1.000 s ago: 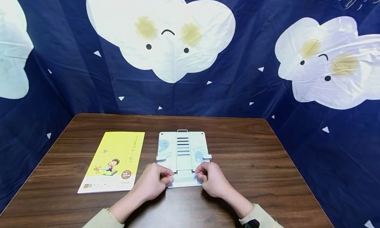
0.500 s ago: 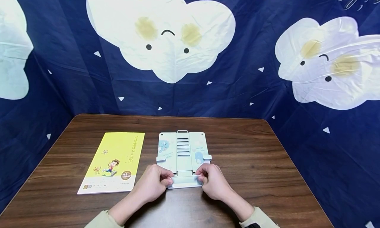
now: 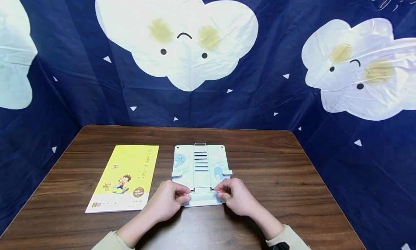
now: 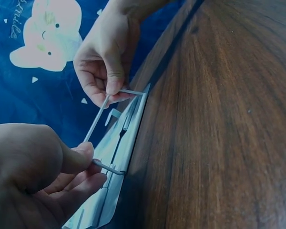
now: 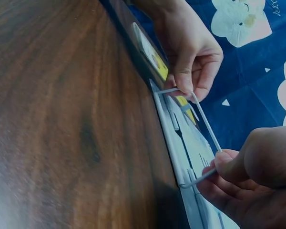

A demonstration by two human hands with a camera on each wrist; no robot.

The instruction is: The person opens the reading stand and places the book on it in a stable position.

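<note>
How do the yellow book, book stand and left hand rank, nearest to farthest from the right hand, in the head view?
1. Book stand: the right hand pinches its wire bar.
2. Left hand: at the stand's left front.
3. Yellow book: left of the left hand.

Left hand [image 4: 43,167] and right hand [image 4: 108,50] pinch a wire bracket [image 4: 97,119]. Its ends meet a pale stand [image 4: 129,145] on the desk [image 4: 209,119].
</note>
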